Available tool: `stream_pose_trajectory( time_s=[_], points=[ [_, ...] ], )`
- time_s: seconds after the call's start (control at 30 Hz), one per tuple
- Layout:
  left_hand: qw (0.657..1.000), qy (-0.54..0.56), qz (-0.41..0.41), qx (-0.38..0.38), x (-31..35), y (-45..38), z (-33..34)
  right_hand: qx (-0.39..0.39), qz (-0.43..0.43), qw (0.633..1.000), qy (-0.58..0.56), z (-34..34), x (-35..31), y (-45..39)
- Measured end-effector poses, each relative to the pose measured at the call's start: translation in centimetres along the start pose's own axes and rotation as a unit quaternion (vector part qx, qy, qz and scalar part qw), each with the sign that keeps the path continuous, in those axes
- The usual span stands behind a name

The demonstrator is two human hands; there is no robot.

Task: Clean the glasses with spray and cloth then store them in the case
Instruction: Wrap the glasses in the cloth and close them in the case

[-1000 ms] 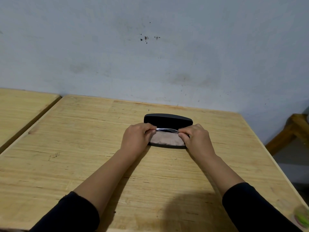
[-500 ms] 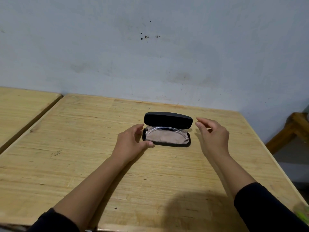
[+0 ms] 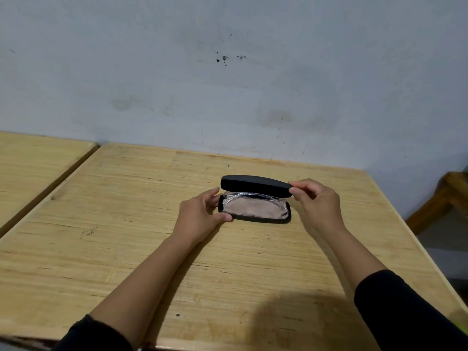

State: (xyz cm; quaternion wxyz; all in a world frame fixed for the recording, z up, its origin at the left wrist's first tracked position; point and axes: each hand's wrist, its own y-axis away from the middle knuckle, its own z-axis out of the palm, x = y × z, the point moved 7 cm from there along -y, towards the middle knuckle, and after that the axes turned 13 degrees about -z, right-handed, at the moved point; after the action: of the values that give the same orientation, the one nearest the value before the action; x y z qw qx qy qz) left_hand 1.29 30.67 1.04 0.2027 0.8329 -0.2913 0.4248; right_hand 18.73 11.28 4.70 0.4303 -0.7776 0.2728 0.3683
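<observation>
A black glasses case lies open on the wooden table (image 3: 126, 249), its lid (image 3: 253, 183) raised at the back. Inside, the clear-framed glasses (image 3: 249, 195) rest above a beige cloth (image 3: 254, 207). My left hand (image 3: 200, 215) cups the left end of the case base (image 3: 258, 219), thumb on its front rim. My right hand (image 3: 315, 198) pinches the right end of the lid between thumb and fingertips. No spray bottle shows.
A second wooden table (image 3: 33, 160) stands to the left across a narrow gap. A grey wall runs behind both tables. A wooden piece of furniture (image 3: 445, 198) sits beyond the right table edge. Something green (image 3: 464, 328) shows at the bottom right corner.
Both hands let go of the glasses, leaving them in the case. My left hand settled on the case's left end and my right hand swung out, then took hold of the lid's right end.
</observation>
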Motion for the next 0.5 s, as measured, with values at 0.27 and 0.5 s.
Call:
stream_pose_trajectory(
  time_s=[0.27, 0.5],
  points=[
    [1.0, -0.021, 0.001, 0.01, 0.2, 0.2, -0.1, -0.013, -0.12, 0.99, 0.071, -0.2, -0.8, 1.8],
    [0.999, -0.026, 0.013, 0.017, 0.3, 0.6, 0.0, -0.035, -0.152, 0.978, 0.14, 0.1, -0.8, 3.4]
  ],
)
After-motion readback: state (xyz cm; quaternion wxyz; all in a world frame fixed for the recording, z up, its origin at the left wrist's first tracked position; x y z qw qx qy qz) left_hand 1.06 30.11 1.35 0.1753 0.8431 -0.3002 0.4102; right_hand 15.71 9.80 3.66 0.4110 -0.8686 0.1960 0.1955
